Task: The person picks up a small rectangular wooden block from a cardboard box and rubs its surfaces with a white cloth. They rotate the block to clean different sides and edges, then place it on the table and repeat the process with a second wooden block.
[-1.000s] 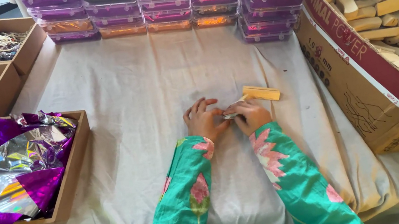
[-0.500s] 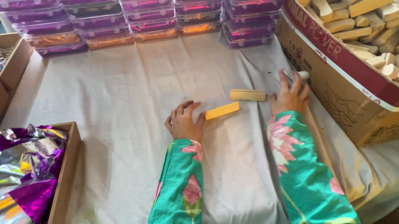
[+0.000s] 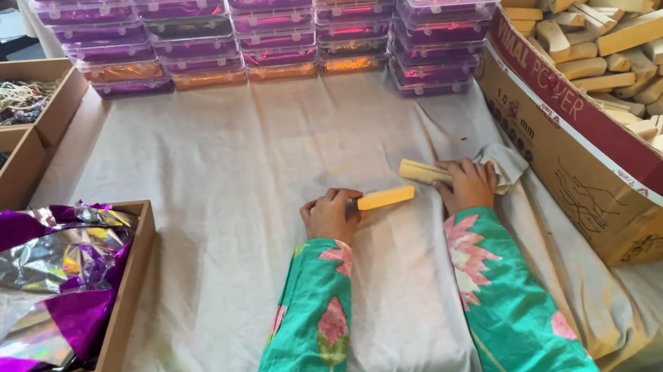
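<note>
Stacking up along the far edge of the cloth are flat plastic boxes, purple and orange inside. At right a cardboard carton (red band with dark lettering on its wall) holds pale blocks. The left hand pinches one end of an orange bar, lying flat, long axis left-to-right. The right hand, fingers curled, rests on a pale bar angled up-left, beside a rag.

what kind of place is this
Probably a small packing or craft worktable: stacked clear plastic boxes with purple and orange contents, a cardboard carton of pale wooden blocks, and a shallow tray of purple and silver foil.
</note>
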